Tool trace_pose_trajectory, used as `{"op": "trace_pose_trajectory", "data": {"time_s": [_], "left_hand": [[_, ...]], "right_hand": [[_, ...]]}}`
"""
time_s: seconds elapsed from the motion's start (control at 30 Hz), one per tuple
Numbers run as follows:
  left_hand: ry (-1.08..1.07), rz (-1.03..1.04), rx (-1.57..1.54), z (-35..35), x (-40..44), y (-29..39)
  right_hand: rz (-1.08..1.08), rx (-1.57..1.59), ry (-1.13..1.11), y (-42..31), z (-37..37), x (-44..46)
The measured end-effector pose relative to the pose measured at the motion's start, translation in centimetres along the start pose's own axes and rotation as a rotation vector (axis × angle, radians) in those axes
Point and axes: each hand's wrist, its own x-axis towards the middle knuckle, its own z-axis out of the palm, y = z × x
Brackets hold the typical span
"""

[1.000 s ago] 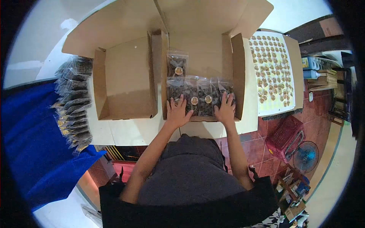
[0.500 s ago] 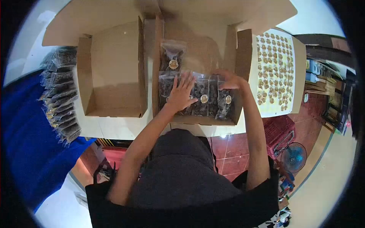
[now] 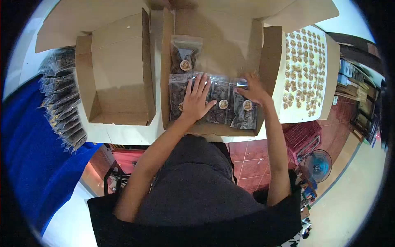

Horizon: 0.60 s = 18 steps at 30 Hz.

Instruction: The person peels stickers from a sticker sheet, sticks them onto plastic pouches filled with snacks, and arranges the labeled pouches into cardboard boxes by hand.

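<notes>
- So in the head view there's a pale table [image 3: 113,134] with two cardboard boxes on it, flaps up: a left box [image 3: 119,70] and a right box [image 3: 271,61] in front of the person
- Just off the left end there's a pile of clear bags [image 3: 61,99] overlapping each other next to a big blue cloth [image 3: 29,160]
- Over on the right, a white sheet [image 3: 289,117] with rows of little brownish rounds [image 3: 305,61]
- Reddish tiled floor [image 3: 255,164] below, with a pink-red crate [image 3: 302,140] and a fan [image 3: 316,166] near each other
- Bags of dark stuff are inside the right box: a row along the near side, plus a back bag [image 3: 181,55] in the left corner behind them, round sticker facing up
- Left hand [image 3: 197,101] is laid palm down on the row, fingers pointing away from the body, thumb stuck out towards the middle bag [image 3: 222,99]
- Right hand [image 3: 256,90] is bent in over the top of the rightmost bag [image 3: 245,115], wrist high, thumb apart from the fingers; can't tell from here if it's actually pinching the plastic
</notes>
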Motion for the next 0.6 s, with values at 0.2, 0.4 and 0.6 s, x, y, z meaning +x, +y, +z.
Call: {"op": "trace_pose_trajectory", "data": {"time_s": [0.2,0.4,0.6], "left_hand": [[0.075,0.021,-0.115,-0.6,-0.5,-0.2],[0.040,-0.070,0.053,-2.0,-1.7,-1.6],[0.063,-0.090,0.075,-1.2,-1.9,-2.6]], "right_hand": [[0.065,-0.225,0.620,-3.8,3.8,-3.2],[0.135,-0.284,0.571,-4.7,7.2,-4.9],[0.198,-0.286,0.536,-4.4,7.4,-4.9]]}}
